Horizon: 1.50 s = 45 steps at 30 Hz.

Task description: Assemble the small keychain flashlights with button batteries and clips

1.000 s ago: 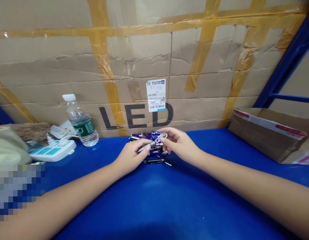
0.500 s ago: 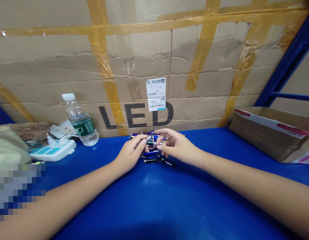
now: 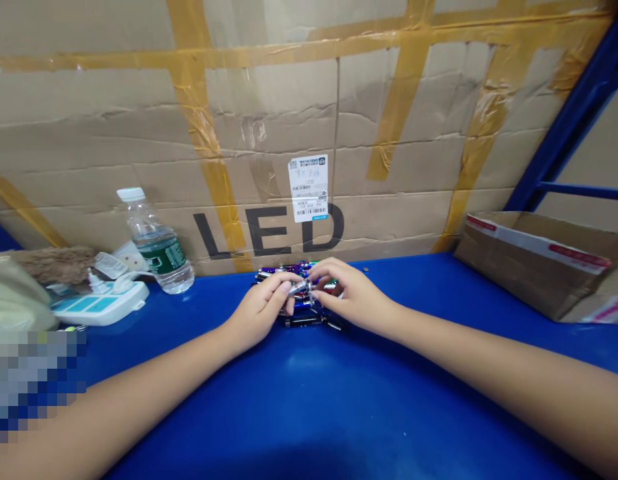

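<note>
My left hand (image 3: 261,308) pinches a small silver pen-shaped tube (image 3: 299,288), perhaps a penlight, between thumb and fingers. From the other side, my right hand (image 3: 351,291) closes its curled thumb and fingertips on a small metal clip or ring (image 3: 310,293) at the tube's right end. Beneath and behind both hands lies a pile of similar pen-shaped tubes in blue, purple, red, green and black, partly covered by the fingers. A black tube (image 3: 303,321) shows at the pile's near edge.
Everything rests on a blue tabletop (image 3: 289,407). Behind it stands a large taped carton (image 3: 269,160) marked LED. On the left are a water bottle (image 3: 161,250), a white power strip (image 3: 101,305) and a pale bag (image 3: 16,300). An open cardboard box (image 3: 519,273) sits at the right.
The silver tube between my hands now shows more plainly, tilted up to the right, and my right fingertips have moved to its end. The view has shifted slightly.
</note>
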{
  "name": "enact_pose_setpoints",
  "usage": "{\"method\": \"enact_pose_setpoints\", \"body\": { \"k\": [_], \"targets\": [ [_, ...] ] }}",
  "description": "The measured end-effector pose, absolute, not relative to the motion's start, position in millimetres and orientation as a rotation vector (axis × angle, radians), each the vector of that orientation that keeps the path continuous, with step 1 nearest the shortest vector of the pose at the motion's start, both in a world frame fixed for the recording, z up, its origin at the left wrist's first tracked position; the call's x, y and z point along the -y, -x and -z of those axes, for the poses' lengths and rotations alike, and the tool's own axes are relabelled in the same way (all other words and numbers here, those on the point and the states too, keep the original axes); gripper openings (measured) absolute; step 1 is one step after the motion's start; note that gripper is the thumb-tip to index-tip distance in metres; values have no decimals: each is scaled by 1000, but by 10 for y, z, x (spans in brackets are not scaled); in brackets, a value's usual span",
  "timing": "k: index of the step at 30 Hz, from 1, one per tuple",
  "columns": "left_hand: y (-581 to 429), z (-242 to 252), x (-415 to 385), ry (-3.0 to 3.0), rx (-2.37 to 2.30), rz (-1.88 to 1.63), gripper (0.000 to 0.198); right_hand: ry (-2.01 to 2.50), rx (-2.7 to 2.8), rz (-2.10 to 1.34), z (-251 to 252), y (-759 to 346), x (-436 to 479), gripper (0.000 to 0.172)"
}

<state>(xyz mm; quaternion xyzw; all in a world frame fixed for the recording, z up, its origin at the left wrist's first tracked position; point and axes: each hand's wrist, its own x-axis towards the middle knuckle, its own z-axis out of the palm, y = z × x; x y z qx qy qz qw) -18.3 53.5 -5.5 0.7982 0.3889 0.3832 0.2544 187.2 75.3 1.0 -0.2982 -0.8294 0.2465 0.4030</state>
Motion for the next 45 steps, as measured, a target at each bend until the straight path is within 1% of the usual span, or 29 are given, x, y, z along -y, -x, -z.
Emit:
{"method": "enact_pose_setpoints", "body": {
  "k": [5,8,11,15,16,18,20,22,25,28,31,35,38,40,43,45],
  "targets": [
    [183,85,-553,-2104,-1000,-1144,35,728,2108,-866,36,-1856,-757,19],
    [181,94,-569,-2098,-1016,-1171,34,687,2111,-913,53,-1854,-743,15],
    [177,95,-586,-2110,-1061,-1170,34,710,2112,-867,54,-1857,-727,11],
    [173,103,-595,-2102,-1061,-1151,34,736,2133,-668,71,-1847,-715,11],
    [173,107,-594,-2098,-1040,-1145,33,743,2108,-641,80,-1842,-715,14],
    [174,113,-588,-2099,-988,-1133,33,748,2030,-654,101,-1836,-717,27],
    [176,114,-580,-2115,-957,-1126,32,715,1986,-741,116,-1834,-718,42],
    [176,108,-574,-2139,-969,-1124,32,656,1990,-860,123,-1836,-717,49],
    [172,96,-574,-2145,-1036,-1142,31,635,1968,-953,118,-1838,-712,43],
    [166,98,-584,-2143,-1093,-1132,31,650,1940,-946,110,-1835,-707,36],
    [167,113,-594,-2148,-1091,-1114,31,655,1946,-923,111,-1828,-707,35],
    [174,120,-597,-2118,-1058,-1139,32,684,1999,-859,136,-1823,-708,43],
    [175,114,-590,-2148,-1079,-1130,31,669,2004,-931,166,-1826,-709,51],
    [174,113,-586,-2156,-1092,-1132,31,651,1972,-1007,180,-1826,-709,54],
    [170,116,-582,-2172,-1080,-1137,31,647,1904,-1051,168,-1820,-707,47],
    [166,118,-581,-2195,-1065,-1136,30,681,1857,-992,136,-1818,-706,39]
  ]
}}
